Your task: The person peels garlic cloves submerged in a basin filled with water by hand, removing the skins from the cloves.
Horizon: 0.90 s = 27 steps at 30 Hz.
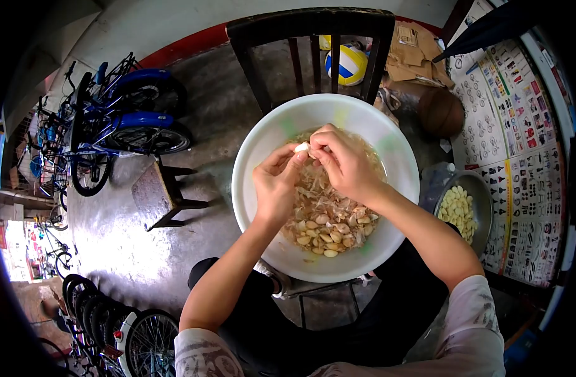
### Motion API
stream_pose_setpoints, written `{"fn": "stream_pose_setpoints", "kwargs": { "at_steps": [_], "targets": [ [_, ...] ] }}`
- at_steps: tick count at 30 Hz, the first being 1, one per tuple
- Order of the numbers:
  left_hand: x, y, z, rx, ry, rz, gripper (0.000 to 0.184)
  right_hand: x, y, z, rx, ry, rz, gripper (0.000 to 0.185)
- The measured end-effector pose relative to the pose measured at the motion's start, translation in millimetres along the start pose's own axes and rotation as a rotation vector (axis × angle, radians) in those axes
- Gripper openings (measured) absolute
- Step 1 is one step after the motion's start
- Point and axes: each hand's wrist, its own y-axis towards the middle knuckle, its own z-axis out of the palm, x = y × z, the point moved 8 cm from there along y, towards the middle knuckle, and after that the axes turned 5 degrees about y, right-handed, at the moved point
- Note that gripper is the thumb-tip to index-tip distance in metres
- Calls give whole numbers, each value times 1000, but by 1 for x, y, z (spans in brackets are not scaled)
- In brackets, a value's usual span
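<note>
Above a wide white plastic basin point(245, 195), my two hands meet at a pale garlic clove point(302, 148). My left hand point(277, 183) pinches the clove between thumb and fingers. At its right end, the bent fingers of my right hand point(343, 162) are pressed together; a bit of skin seems to be between them, too small to be sure. In the basin, loose papery garlic skins point(322, 202) float in water. Several unpeeled cloves point(331, 239) lie toward the near side.
The basin rests on a dark wooden chair point(310, 26). At right stands a metal bowl point(486, 217) of peeled cloves point(457, 208). Beyond are a volleyball point(351, 65) and a basketball point(440, 113). To the left are a wooden stool point(156, 195) and several bicycles point(143, 129).
</note>
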Motion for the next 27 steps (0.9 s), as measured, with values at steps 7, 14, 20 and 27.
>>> {"fn": "stream_pose_setpoints", "kwargs": {
  "at_steps": [7,14,20,27],
  "targets": [
    [-39,-2,7,139,778,464,17,-8,2,-11,42,135,164,21],
    [-38,-5,12,170,843,583,18,-11,-2,-13,24,11,248,19],
    [-36,-3,13,168,823,551,15,-17,-5,-13,8,28,266,21],
    [-30,-4,12,178,802,498,16,-11,-9,-8,-7,-157,233,15]
  ]
}}
